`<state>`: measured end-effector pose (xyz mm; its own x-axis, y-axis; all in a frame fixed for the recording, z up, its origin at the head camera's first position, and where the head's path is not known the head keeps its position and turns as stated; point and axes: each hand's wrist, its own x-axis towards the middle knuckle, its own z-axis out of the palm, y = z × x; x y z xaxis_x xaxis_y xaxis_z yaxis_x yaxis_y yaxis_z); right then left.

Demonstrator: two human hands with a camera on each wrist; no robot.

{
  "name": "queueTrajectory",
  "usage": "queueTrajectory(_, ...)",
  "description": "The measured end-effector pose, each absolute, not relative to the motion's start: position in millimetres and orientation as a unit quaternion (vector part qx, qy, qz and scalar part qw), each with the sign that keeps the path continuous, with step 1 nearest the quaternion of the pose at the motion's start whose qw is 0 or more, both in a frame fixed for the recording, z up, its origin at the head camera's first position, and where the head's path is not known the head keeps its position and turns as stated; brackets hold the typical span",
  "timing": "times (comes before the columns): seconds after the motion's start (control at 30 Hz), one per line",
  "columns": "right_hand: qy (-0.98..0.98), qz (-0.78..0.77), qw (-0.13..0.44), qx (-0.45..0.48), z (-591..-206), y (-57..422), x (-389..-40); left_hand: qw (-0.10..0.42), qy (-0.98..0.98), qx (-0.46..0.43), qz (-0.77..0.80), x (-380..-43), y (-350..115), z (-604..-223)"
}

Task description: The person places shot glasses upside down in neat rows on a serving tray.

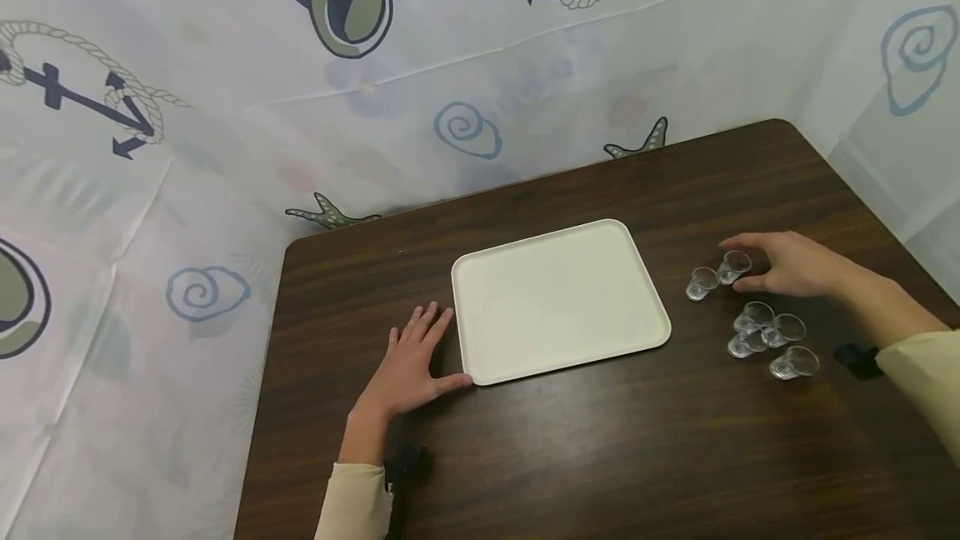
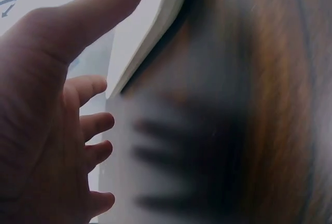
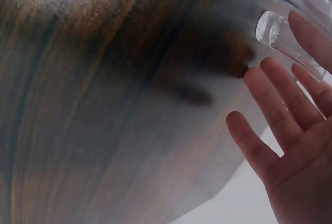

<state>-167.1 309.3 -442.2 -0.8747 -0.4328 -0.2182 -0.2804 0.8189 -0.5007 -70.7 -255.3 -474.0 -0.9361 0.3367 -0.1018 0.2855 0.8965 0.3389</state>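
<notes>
A cream rectangular tray [image 1: 558,302] lies on the table. Beside its near left corner, my left hand [image 1: 403,369] is spread, with the thumb at the tray's rim; in the left wrist view the thumb [image 2: 88,19] overlaps the tray edge [image 2: 150,37]. To the right of the tray stand several small clear shot glasses. My right hand [image 1: 797,263] reaches around the farthest shot glass [image 1: 735,265], index finger beyond it and thumb on the near side. Whether they touch it I cannot tell. In the right wrist view the other fingers [image 3: 277,105] extend loosely near a glass [image 3: 285,40].
Another shot glass [image 1: 702,282] stands just left of the farthest one. Closer to me is a cluster of glasses [image 1: 753,319], with one glass [image 1: 795,362] at its near right. The dark wooden table [image 1: 600,448] meets a patterned curtain [image 1: 405,107] behind.
</notes>
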Motion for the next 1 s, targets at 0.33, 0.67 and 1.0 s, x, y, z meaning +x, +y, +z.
queueTrajectory(0.33, 0.940, -0.261, 0.133, -0.173, -451, 311, -171, 0.070, 0.973, 0.147, 0.162, -64, -242, -486)
queueTrajectory(0.67, 0.938, -0.275, 0.126, -0.168, -457, 316, -165, 0.069, 0.973, 0.139, 0.169, -57, -240, -490)
queueTrajectory(1.0, 0.950, -0.262, 0.081, -0.148, -430, 314, -173, 0.063, 0.968, 0.142, 0.195, -59, -237, -494)
